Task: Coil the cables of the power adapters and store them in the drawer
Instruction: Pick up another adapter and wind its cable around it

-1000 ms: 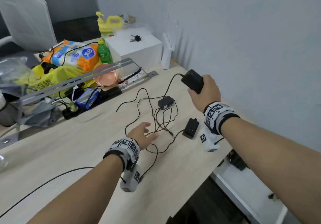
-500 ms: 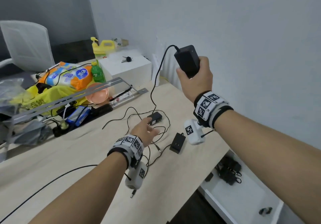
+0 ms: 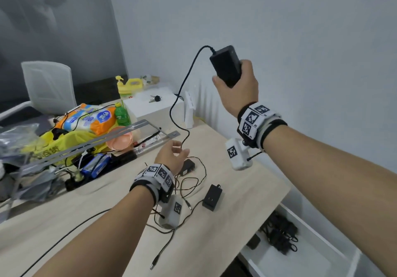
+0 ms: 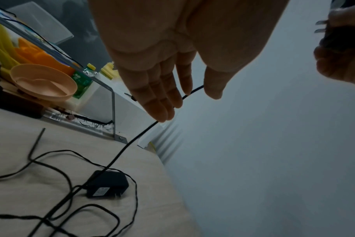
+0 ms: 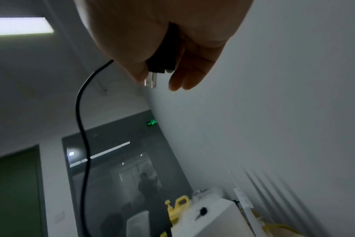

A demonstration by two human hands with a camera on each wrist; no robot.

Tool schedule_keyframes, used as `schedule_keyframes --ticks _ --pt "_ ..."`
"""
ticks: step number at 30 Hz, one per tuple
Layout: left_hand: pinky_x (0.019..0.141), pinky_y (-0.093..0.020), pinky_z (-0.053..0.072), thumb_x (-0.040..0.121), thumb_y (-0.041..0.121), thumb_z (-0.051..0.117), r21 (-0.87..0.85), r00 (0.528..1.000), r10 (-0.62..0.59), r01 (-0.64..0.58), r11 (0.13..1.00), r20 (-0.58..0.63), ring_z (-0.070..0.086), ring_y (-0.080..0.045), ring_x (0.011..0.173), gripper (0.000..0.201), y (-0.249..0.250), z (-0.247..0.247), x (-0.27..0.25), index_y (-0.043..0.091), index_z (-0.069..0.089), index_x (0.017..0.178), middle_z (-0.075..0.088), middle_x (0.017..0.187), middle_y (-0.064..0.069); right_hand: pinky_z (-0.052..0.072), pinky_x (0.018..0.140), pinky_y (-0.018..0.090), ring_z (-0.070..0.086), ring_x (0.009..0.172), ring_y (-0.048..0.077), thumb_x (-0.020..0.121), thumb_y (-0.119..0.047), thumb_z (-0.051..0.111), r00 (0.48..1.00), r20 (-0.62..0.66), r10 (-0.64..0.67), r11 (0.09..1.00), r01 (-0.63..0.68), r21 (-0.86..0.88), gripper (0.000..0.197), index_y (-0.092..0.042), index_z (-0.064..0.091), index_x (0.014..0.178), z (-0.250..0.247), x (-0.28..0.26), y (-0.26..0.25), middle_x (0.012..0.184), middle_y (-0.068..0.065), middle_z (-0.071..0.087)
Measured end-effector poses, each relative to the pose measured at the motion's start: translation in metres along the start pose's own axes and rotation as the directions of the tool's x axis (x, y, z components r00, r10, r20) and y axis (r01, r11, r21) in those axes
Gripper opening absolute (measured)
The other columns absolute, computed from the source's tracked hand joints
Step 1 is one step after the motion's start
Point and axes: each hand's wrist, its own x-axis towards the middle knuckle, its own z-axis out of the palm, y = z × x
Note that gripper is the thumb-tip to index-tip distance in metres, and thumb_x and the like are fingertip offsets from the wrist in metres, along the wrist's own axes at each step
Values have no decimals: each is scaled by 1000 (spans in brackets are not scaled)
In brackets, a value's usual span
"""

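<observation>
My right hand [image 3: 234,76] grips a black power adapter [image 3: 225,65] high above the desk; the right wrist view shows the adapter [image 5: 164,54] in my curled fingers, prongs out. Its cable [image 3: 178,102] hangs from the top end down to the desk. My left hand [image 3: 173,155] hovers below with straight fingers. In the left wrist view the cable [image 4: 132,141] passes between thumb and fingers [image 4: 162,99], ungripped. Two more adapters lie on the desk, one [image 3: 188,166] by my left hand, one [image 3: 212,197] nearer, amid tangled cables. The open white drawer [image 3: 311,259] at lower right holds coiled adapters [image 3: 279,236].
The desk's left side is crowded: a yellow bag [image 3: 64,143], a tissue pack [image 3: 92,119], a green bottle [image 3: 122,115], a peach bowl [image 3: 119,141] and a metal rail [image 3: 86,145]. A white box [image 3: 150,107] with keys stands behind. The wall runs close on the right.
My right hand has lifted the adapter well above the desk, drawing its cable up. My left hand has risen off the tangled cables to the hanging cable.
</observation>
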Motion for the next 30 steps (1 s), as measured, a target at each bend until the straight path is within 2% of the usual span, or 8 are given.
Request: schedule_keyframes --ticks 3,7,12,17,21,24,28,30 --pt "79 -44 57 80 44 69 -87 997 17 -23 996 -69 64 -12 87 37 3 2 -1 30 51 110 64 100 11 53 76 36 61 86 19 79 -35 72 979 201 -24 989 53 -139 42 -19 48 109 3 -17 23 98 -2 62" --pt "69 -26 51 80 44 71 -136 985 95 -115 984 -145 61 -8 91 49 12 -6 -8 28 48 119 60 109 9 47 77 32 58 91 24 81 -27 72 901 433 -1 922 169 -349 40 -18 49 113 6 -37 55 107 2 57" --pt "85 -32 52 79 50 70 -152 976 215 -217 964 -29 59 -11 104 71 24 -10 -16 24 40 138 55 120 8 47 75 34 57 92 25 84 -6 62 788 608 -96 855 378 -354 37 -22 52 116 10 -53 66 113 0 50" --pt "68 -36 59 85 47 64 -164 973 176 -151 975 148 71 -17 79 59 39 -9 -16 23 44 135 69 101 -4 50 72 40 52 101 24 82 3 57 656 731 -187 799 534 -275 42 -18 53 118 20 -66 60 115 2 50" --pt "73 -45 60 90 33 63 -263 945 176 -102 959 275 69 -24 78 22 46 -14 -28 21 58 108 66 88 -10 50 87 37 54 106 19 80 0 64 766 638 -81 903 327 -279 66 -23 40 137 23 -74 55 133 1 44" --pt "78 -51 58 89 32 62 -647 960 47 151 747 277 69 -30 83 31 44 -15 -25 9 58 110 65 101 -17 49 92 36 63 98 18 90 -24 63 832 524 183 972 -73 -224 58 -25 34 140 29 -85 56 127 -1 55" --pt "71 -40 58 87 42 58 -848 978 7 177 500 208 68 -27 77 50 43 -26 -17 2 54 115 67 100 -14 54 75 34 66 71 20 97 -50 43 468 790 396 904 -348 -247 44 -12 56 116 32 -103 57 80 5 71" --pt "68 -39 57 87 44 59 -826 983 4 152 543 183 62 -22 69 46 39 -33 -16 8 53 116 64 96 -12 52 63 31 57 52 18 98 -49 41 445 808 386 918 -270 -290 48 -7 64 99 27 -105 54 60 1 56"
